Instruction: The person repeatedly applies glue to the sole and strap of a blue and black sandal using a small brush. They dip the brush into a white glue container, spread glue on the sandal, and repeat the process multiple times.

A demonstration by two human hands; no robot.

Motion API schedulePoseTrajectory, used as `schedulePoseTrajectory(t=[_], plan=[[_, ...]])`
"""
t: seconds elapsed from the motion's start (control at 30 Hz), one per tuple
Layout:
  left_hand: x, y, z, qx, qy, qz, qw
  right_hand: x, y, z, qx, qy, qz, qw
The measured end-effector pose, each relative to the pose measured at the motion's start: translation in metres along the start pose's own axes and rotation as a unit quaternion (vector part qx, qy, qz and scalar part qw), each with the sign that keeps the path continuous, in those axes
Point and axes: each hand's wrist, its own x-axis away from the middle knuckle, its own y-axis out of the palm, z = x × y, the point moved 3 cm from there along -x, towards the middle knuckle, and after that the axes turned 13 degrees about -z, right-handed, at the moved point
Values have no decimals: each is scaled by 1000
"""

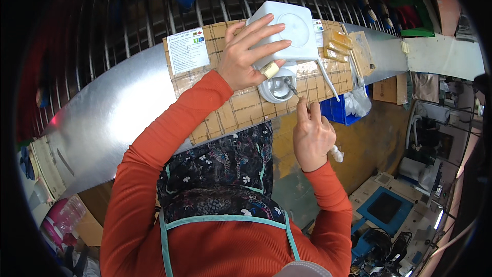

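Observation:
My left hand [251, 54] is spread over a white square plastic container [302, 46], gripping its side. The container is tilted, with a flat face bearing a round ring turned up; its opening is hidden. A yellowish wrap [269, 70] circles one finger. Just below stands a small round white tub [277, 98], its inside smeared with grey and white. My right hand [313, 136] pinches a thin stick-like tool [293, 89], whose dark tip is inside the tub. A white wrapped end [336, 154] shows beyond the hand, apparently the same tool's.
Taped cardboard [215, 118] covers part of the metal bench [113, 103]. A printed sheet [187, 51] lies left; amber blocks [337, 46] and a white stick [328, 79] lie right. A blue bin [335, 110] hangs by the bench edge. Metal bars [148, 10] run behind.

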Motion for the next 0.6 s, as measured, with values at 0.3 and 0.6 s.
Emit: schedulePoseTrajectory(t=[0.3,0.6], plan=[[1,5,-3,24,9,15,1000,14,42,-5,-86,68,70,991],[4,12,-12,-7,16,17,1000,13,94,7,-546,145,95,820]])
